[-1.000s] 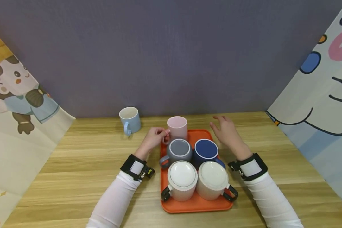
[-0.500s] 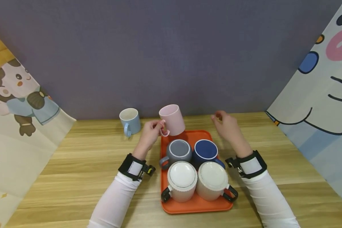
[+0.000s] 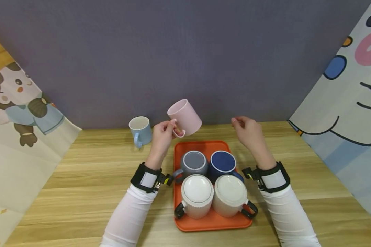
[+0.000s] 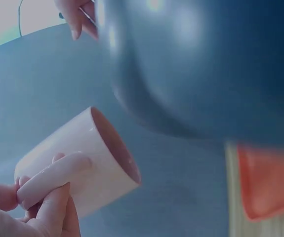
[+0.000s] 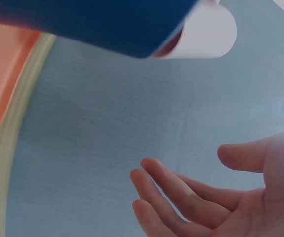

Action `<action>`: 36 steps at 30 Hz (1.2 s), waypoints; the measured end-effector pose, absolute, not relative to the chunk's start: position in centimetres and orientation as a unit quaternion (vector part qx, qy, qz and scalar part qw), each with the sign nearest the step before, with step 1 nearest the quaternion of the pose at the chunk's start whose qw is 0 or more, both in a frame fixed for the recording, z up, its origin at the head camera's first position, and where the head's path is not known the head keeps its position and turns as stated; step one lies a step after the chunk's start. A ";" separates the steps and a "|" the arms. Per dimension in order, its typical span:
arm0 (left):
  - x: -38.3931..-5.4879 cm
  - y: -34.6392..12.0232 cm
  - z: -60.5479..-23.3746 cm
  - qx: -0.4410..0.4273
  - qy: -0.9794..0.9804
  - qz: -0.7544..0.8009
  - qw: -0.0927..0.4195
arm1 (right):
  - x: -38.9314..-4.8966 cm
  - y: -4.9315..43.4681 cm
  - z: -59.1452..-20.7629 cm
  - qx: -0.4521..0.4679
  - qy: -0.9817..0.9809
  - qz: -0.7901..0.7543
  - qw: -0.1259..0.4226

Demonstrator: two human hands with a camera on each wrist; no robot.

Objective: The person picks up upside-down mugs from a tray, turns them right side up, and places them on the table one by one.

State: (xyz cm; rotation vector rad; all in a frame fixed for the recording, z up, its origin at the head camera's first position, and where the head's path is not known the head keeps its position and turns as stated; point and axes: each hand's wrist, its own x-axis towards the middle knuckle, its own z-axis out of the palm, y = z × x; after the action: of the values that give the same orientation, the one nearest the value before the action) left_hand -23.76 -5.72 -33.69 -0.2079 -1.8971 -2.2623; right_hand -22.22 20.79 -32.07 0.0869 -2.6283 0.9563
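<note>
A pink mug [image 3: 187, 117] hangs tilted in the air above the far end of the orange tray [image 3: 214, 225], its mouth up and to the left. By its handle my left hand [image 3: 163, 135] grips it; in the left wrist view the fingers [image 4: 53, 210] curl round that handle. My right hand [image 3: 249, 133] is held off to the right beyond the tray, with nothing in it. In the right wrist view its fingers [image 5: 181, 197] are loosely bent and the thumb stands apart.
Upside down on the tray are a grey mug [image 3: 194, 163], a blue mug [image 3: 223, 163] and two white mugs [image 3: 198, 197] with black handles. A light blue mug [image 3: 141, 130] stands upright at the back left of the wooden table [image 3: 80, 192], near the grey partition [image 3: 185, 61].
My left hand has lifted the pink mug from the tray's far end, up and slightly left, tilting it. The right hand's fingers have drawn in, and it has shifted slightly right.
</note>
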 end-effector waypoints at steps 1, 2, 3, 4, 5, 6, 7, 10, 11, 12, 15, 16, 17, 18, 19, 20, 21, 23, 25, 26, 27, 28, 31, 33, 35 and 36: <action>-23.7 -5.7 -33.5 -0.071 -0.632 -0.766 0.092 | -22.1 20.7 -31.9 0.031 -0.924 0.339 0.172; -23.7 -5.6 -33.3 -0.072 -0.628 -0.769 0.093 | -22.1 20.7 -31.8 0.030 -0.924 0.340 0.171; -23.7 -5.6 -33.1 -0.072 -0.626 -0.771 0.095 | -22.0 20.7 -31.7 0.029 -0.924 0.342 0.171; -23.6 -5.5 -33.0 -0.072 -0.623 -0.773 0.097 | -21.9 20.6 -31.5 0.028 -0.923 0.343 0.170; -23.6 -5.5 -32.8 -0.072 -0.620 -0.775 0.098 | -21.9 20.5 -31.3 0.028 -0.922 0.347 0.168; -23.6 -5.4 -32.6 -0.074 -0.617 -0.777 0.100 | -21.8 20.4 -31.2 0.028 -0.922 0.348 0.166; -23.5 -5.4 -32.5 -0.075 -0.615 -0.778 0.103 | -21.8 20.3 -31.0 0.028 -0.922 0.350 0.163; -23.4 -5.3 -32.0 -0.080 -0.603 -0.786 0.110 | -21.6 19.9 -30.4 0.030 -0.925 0.352 0.142; -23.3 -5.3 -31.9 -0.082 -0.599 -0.788 0.111 | -21.5 19.8 -30.3 0.031 -0.926 0.353 0.133; -23.2 -5.3 -31.7 -0.084 -0.596 -0.790 0.114 | -21.4 19.6 -30.1 0.032 -0.927 0.352 0.125; -23.0 -5.2 -31.4 -0.087 -0.585 -0.797 0.119 | -21.1 19.2 -29.6 0.038 -0.929 0.353 0.104; -22.9 -5.1 -31.2 -0.086 -0.583 -0.798 0.122 | -21.0 19.0 -29.5 0.041 -0.930 0.352 0.101; -22.8 -5.0 -31.1 -0.086 -0.580 -0.800 0.125 | -21.0 18.8 -29.4 0.043 -0.930 0.353 0.097; -22.8 -4.9 -31.1 -0.084 -0.576 -0.803 0.128 | -20.9 18.7 -29.4 0.046 -0.930 0.352 0.094; -22.8 -4.8 -31.0 -0.083 -0.572 -0.806 0.129 | -20.8 18.5 -29.3 0.048 -0.930 0.352 0.093; -22.7 -4.7 -30.9 -0.083 -0.566 -0.810 0.132 | -20.8 18.4 -29.2 0.051 -0.930 0.352 0.090; -22.7 -4.6 -30.8 -0.084 -0.558 -0.814 0.134 | -20.8 18.2 -29.1 0.054 -0.930 0.353 0.086; -22.7 -4.3 -30.7 -0.084 -0.545 -0.823 0.137 | -20.8 18.1 -29.0 0.058 -0.929 0.358 0.072; -22.6 -4.0 -30.6 -0.083 -0.530 -0.833 0.139 | -20.9 17.9 -28.9 0.069 -0.926 0.367 0.055; -22.6 -3.8 -30.5 -0.081 -0.523 -0.837 0.139 | -21.0 17.8 -28.9 0.075 -0.924 0.373 0.043; -22.5 -3.7 -30.4 -0.079 -0.519 -0.839 0.140 | -21.2 17.6 -28.9 0.083 -0.920 0.382 0.033; -22.5 -3.6 -30.3 -0.076 -0.515 -0.842 0.140 | -21.4 17.4 -28.9 0.094 -0.915 0.392 0.021; -22.4 -3.2 -30.0 -0.067 -0.492 -0.857 0.136 | -21.8 16.7 -28.8 0.124 -0.894 0.430 -0.021; -22.4 -3.0 -29.8 -0.064 -0.477 -0.867 0.133 | -22.0 16.2 -28.7 0.140 -0.879 0.453 -0.050; -22.4 -2.8 -29.7 -0.062 -0.460 -0.876 0.131 | -22.1 15.7 -28.5 0.151 -0.866 0.471 -0.075; -22.3 -2.7 -29.6 -0.062 -0.455 -0.878 0.131 | -22.1 15.4 -28.4 0.155 -0.859 0.480 -0.085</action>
State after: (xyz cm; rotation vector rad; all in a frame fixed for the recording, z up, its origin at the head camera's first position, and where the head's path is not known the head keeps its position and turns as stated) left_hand -22.31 -2.74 -29.58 -0.1787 -1.3218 -2.5506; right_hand -22.14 15.43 -28.37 0.5159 -2.8570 1.5949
